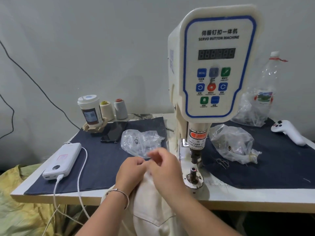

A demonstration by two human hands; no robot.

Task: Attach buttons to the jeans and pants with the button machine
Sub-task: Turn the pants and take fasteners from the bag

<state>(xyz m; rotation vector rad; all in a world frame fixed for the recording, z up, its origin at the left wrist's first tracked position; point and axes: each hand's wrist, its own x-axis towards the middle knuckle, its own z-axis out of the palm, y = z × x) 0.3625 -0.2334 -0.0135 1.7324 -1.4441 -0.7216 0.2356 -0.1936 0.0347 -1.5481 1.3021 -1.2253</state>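
Note:
The cream servo button machine [216, 65] stands at the table's middle, its punch [196, 155] above the lower die [193, 172]. Cream pants [150, 206] hang over the table's front edge, left of the die. My left hand [131, 171] grips the top edge of the pants with curled fingers. My right hand [163, 169] is close beside it, blurred, its fingers curled at the same edge; what they pinch is unclear. A clear bag of small metal parts [139, 142] lies just behind my hands. Another bag [231, 142] lies right of the machine.
Dark blue cloth [102, 160] covers the table. A white power bank [63, 160] with cable lies at the left, a black phone [114, 132], a cup [90, 109] and two thread cones [113, 109] behind. A plastic bottle [267, 82] and white controller [288, 132] sit right.

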